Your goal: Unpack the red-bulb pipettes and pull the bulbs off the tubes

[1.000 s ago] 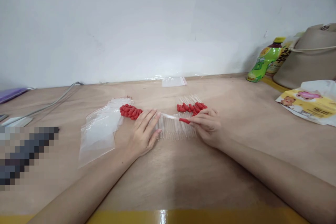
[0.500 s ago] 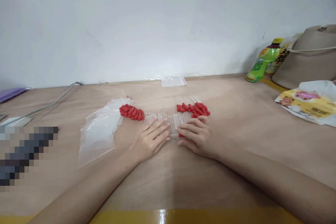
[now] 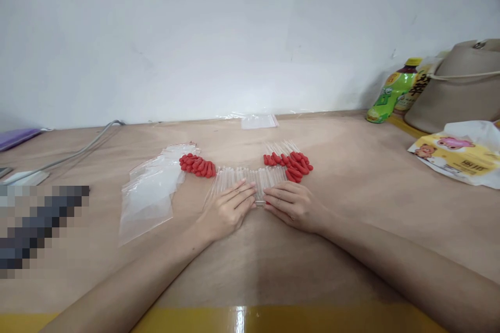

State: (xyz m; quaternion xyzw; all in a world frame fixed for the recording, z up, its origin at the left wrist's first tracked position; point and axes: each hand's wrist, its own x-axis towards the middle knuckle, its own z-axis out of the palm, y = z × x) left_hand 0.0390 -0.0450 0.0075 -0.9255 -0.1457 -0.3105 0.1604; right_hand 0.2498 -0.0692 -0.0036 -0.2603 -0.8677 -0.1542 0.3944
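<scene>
A row of clear thin tubes (image 3: 234, 177) lies side by side at the middle of the table. My left hand (image 3: 230, 208) rests on the near part of the row, its fingers stretched out and close together. Facing it, my right hand (image 3: 292, 205) lies on the row's right part with its fingers extended; a bit of red shows beneath them. One pile of red rubber bulbs (image 3: 197, 165) is left of the tubes. More red bulbs (image 3: 299, 165), some with thin clear stems, lie beyond my right hand.
Clear zip bags (image 3: 150, 195) are fanned out on the left, near a grey cable (image 3: 84, 150). Another bag (image 3: 258, 122) lies by the wall. At the right are a green bottle (image 3: 392, 92), a beige bag (image 3: 457, 93) and a yellow-white packet (image 3: 463, 153).
Both hands have drawn slightly nearer to me along the tubes, and their fingers are closer together. More of the tube row and of the right-hand red bulbs now shows.
</scene>
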